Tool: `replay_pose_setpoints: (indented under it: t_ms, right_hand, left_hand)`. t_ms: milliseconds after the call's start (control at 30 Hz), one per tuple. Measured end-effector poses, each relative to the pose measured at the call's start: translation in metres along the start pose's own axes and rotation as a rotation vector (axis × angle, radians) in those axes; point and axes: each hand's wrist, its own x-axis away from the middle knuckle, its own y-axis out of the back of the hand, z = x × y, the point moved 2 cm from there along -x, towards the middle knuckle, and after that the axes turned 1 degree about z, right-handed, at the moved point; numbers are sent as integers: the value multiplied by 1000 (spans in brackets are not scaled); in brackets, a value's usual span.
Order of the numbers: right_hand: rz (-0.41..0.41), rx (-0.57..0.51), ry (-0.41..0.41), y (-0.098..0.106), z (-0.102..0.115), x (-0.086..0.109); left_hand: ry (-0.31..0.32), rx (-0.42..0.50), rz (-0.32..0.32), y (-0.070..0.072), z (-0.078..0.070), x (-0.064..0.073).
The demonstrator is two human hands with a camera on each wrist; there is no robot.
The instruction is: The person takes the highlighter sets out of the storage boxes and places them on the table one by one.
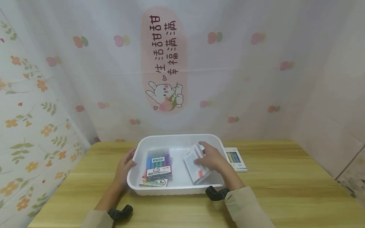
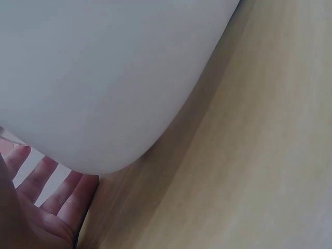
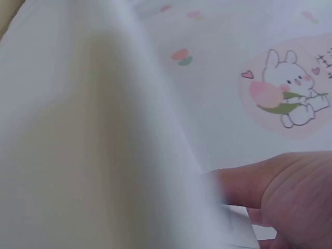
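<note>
A white plastic bin [image 1: 178,190] stands on the wooden table. My left hand [image 1: 124,169] rests against the bin's left side, and in the left wrist view its fingers [image 2: 72,199] lie fairly straight along the outer wall. Over the right half of the bin, my right hand [image 1: 211,157] pinches a tilted flat white box [image 1: 191,163] between thumb and fingers. The box has a small red mark near its lower end. In the bin's left half lies a clear case of coloured sticks [image 1: 157,159], on top of a flat pack marked 6 [image 1: 161,182].
Right of the bin, partly behind its rim, a white pack with coloured sticks in its window [image 1: 236,160] lies on the table [image 1: 279,180]. A patterned curtain [image 1: 228,79] hangs behind the table, and a flowered one [image 1: 31,126] at the left.
</note>
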Motion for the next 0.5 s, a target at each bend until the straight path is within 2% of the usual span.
replay_pose_setpoints:
  t_ms: [267,500]
  right_hand:
    - [-59,-87,49,23,7,1]
    - [-12,-211,118,54,0,8]
  left_hand:
    - [6,-12,-7,8,1,-1]
    - [20,-11,5,2,1,0]
